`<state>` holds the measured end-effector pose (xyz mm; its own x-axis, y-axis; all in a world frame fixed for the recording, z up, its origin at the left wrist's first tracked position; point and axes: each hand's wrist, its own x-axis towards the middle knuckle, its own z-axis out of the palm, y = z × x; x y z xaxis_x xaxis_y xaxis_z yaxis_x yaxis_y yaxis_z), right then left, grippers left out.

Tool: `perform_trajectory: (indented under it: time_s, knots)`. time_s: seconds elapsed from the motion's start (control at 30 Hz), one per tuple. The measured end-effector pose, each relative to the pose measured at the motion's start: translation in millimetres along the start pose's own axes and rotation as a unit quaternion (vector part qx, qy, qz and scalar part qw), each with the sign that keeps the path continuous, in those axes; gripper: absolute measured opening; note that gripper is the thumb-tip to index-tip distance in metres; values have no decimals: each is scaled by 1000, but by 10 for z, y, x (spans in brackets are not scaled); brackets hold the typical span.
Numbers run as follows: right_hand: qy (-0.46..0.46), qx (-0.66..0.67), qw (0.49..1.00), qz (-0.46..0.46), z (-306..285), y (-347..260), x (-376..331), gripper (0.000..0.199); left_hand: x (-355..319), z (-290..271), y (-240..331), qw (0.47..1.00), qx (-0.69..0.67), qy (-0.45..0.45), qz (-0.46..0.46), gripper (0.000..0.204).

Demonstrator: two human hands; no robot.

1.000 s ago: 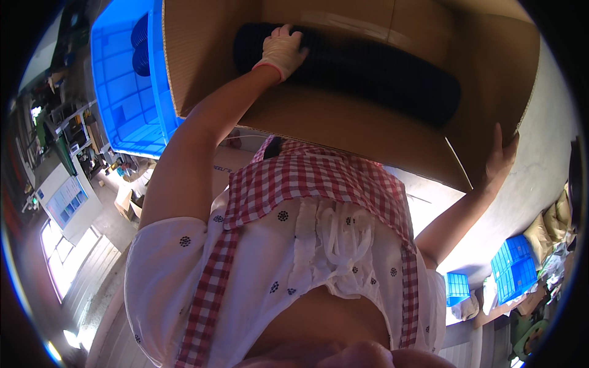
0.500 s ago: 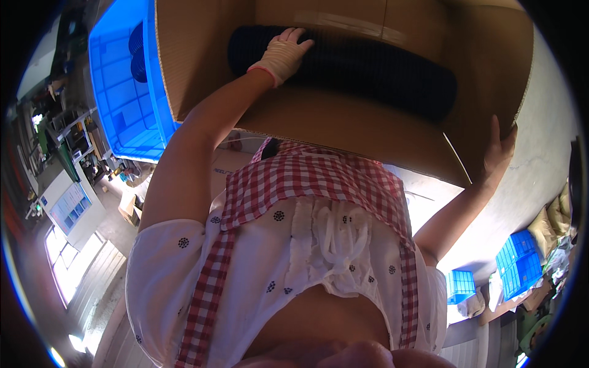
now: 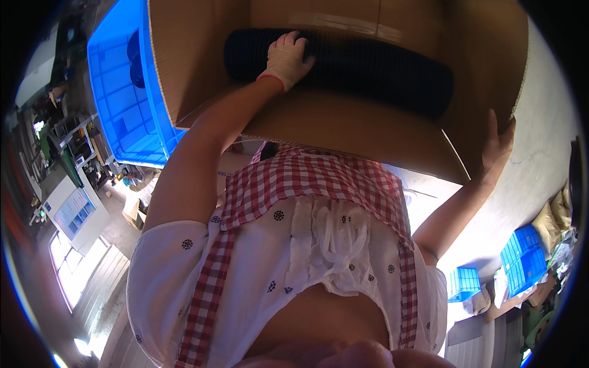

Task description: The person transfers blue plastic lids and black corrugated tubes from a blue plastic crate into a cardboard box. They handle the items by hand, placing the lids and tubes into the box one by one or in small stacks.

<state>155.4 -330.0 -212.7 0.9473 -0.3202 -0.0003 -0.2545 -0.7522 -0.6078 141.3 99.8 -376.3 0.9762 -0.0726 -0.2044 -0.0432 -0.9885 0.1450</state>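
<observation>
A large open cardboard box (image 3: 202, 73) fills the top of the view. A long black ribbed tube (image 3: 374, 70) lies across its inside. My left hand (image 3: 285, 58), in a white glove with a red cuff, lies on the tube's left end with its fingers curled over it. My right hand (image 3: 497, 147), bare, presses flat against the box's right outer edge, fingers stretched upward. My red-and-white checked apron (image 3: 307, 184) over a white dotted shirt takes up the middle of the view.
A big blue plastic crate (image 3: 123, 92) holding dark round things stands to the left of the box. Smaller blue crates (image 3: 524, 257) and sacks sit at the lower right on grey concrete (image 3: 546, 153). Shelves, a white board (image 3: 73, 211) and a bright window are at the left.
My left hand has slid slightly along the tube's left end and the box sits a little lower in view. My right hand stays on the box's edge.
</observation>
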Motion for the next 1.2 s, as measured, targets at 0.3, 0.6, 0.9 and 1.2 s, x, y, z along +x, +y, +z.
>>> perform_trajectory:
  time_s: [0.3,0.6,0.9,1.2]
  knots:
    - [10,-33,999,-6,37,59,-32,74,28,59,-52,966,54,44,250,57]
    - [-10,-11,1000,6,51,45,-49,73,154,-55,33,978,58,-19,200,55]
    - [10,-40,999,3,90,-103,-151,69,188,-91,233,998,23,-31,52,59]
    - [-5,-7,1000,20,112,-203,-186,65,202,96,142,965,34,82,247,59]
